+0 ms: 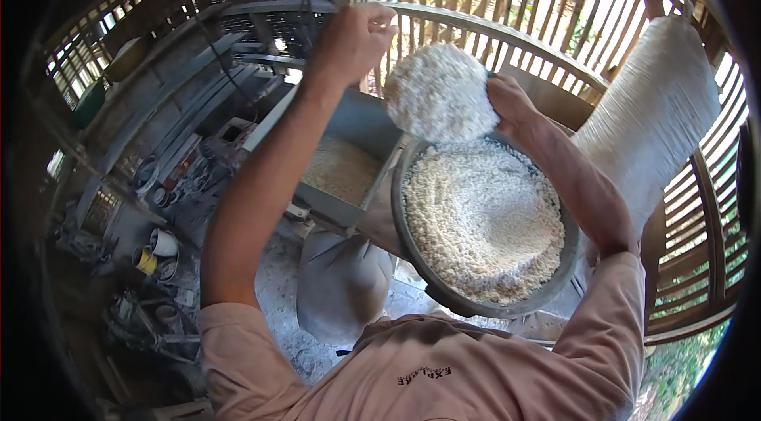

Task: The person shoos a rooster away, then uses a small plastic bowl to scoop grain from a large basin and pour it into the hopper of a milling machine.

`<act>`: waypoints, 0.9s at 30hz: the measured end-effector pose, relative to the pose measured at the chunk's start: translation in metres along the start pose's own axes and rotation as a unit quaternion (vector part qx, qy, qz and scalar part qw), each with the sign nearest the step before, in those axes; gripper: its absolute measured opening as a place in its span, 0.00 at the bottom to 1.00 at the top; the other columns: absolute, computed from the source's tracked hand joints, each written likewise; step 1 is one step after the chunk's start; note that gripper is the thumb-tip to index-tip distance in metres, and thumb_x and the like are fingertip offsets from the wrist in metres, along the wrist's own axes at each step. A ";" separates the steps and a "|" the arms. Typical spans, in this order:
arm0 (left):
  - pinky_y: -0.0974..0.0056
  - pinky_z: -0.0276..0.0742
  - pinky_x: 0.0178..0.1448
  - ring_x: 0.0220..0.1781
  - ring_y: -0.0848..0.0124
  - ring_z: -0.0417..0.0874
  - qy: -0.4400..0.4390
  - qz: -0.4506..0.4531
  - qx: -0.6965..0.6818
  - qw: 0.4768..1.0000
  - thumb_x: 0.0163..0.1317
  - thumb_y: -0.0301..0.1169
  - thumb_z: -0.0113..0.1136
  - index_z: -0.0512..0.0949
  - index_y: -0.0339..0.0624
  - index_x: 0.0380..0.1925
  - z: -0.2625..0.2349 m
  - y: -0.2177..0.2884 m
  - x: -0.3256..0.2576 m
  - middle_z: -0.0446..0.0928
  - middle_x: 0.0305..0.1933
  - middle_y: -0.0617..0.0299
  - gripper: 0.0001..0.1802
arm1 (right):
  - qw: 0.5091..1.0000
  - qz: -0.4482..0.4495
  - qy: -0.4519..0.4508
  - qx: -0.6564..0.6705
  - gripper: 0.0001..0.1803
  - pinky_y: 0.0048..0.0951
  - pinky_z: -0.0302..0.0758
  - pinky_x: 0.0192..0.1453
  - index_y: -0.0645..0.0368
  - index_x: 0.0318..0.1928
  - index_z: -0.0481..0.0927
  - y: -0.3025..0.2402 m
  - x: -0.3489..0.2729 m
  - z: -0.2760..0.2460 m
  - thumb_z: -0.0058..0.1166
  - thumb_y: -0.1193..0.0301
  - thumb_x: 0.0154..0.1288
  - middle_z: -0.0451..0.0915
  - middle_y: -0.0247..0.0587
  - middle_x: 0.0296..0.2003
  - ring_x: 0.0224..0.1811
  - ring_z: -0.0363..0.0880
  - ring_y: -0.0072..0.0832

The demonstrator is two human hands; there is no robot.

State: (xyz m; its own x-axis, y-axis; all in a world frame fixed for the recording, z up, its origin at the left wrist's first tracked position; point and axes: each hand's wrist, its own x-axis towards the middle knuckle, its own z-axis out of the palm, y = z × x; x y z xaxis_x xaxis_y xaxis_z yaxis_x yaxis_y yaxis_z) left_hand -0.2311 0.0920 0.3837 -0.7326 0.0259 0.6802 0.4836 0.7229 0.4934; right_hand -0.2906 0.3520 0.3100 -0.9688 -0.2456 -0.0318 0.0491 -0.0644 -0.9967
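Two hands (357,42) (512,105), two sacks (654,100) (342,288)
Hands at twelve and two o'clock; sacks at two and seven; one bowlful (438,93), one; one tub (515,308), four; one bin (329,205), ten.

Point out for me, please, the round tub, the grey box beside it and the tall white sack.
Round tub (507,310): head view, on its near rim.
Grey box (358,115): head view, on its inside wall.
Tall white sack (654,108): head view, on its side.

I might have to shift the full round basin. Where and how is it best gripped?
Probably the basin's rim, taken at opposite sides from left and right: it is round and shows bare outside the whitish grains.
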 end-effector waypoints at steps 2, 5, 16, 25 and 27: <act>0.60 0.80 0.54 0.47 0.58 0.87 0.014 -0.016 0.033 0.999 0.60 0.36 0.63 0.83 0.40 0.46 -0.020 -0.016 0.000 0.85 0.45 0.51 0.17 | 1.000 -0.017 -0.017 -0.013 0.17 0.35 0.82 0.43 0.70 0.51 0.78 -0.007 0.016 0.050 0.40 0.81 0.65 0.83 0.48 0.41 0.40 0.84 0.34; 0.60 0.80 0.50 0.45 0.59 0.87 0.059 -0.001 0.036 0.998 0.58 0.33 0.62 0.85 0.40 0.42 -0.020 -0.027 -0.004 0.85 0.42 0.50 0.13 | 0.976 -0.131 0.024 -0.171 0.16 0.30 0.80 0.45 0.65 0.52 0.80 0.031 0.086 0.067 0.47 0.75 0.67 0.84 0.47 0.38 0.37 0.85 0.32; 0.60 0.80 0.46 0.41 0.59 0.87 0.154 -0.083 0.038 0.984 0.62 0.28 0.58 0.85 0.41 0.38 -0.037 -0.067 -0.073 0.86 0.37 0.53 0.09 | 0.745 -0.328 -0.103 -0.571 0.25 0.44 0.82 0.40 0.49 0.63 0.71 0.024 0.012 0.167 0.46 0.74 0.64 0.82 0.49 0.48 0.37 0.85 0.43; 0.70 0.77 0.45 0.40 0.74 0.84 0.168 0.083 -0.020 0.982 0.65 0.20 0.56 0.83 0.38 0.40 -0.023 0.005 -0.114 0.85 0.38 0.61 0.09 | 0.842 -0.390 0.050 -0.368 0.18 0.44 0.80 0.41 0.59 0.54 0.77 0.004 -0.017 0.065 0.50 0.72 0.63 0.85 0.52 0.32 0.32 0.84 0.48; 0.66 0.77 0.46 0.41 0.68 0.84 0.183 0.119 -0.019 0.976 0.60 0.16 0.58 0.83 0.38 0.38 -0.028 0.007 -0.135 0.84 0.38 0.59 0.09 | 0.833 -0.349 0.110 -0.415 0.19 0.44 0.80 0.45 0.57 0.55 0.77 -0.006 -0.053 0.028 0.49 0.73 0.63 0.84 0.52 0.37 0.37 0.85 0.48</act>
State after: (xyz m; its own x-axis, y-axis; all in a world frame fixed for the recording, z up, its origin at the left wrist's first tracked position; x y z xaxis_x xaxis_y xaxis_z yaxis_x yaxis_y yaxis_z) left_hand -0.1155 0.0741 0.3100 -0.3795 -0.0634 0.9230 0.6425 0.6998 0.3122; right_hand -0.2323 0.3383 0.3198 -0.7164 -0.2400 0.6551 -0.6412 0.5965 -0.4827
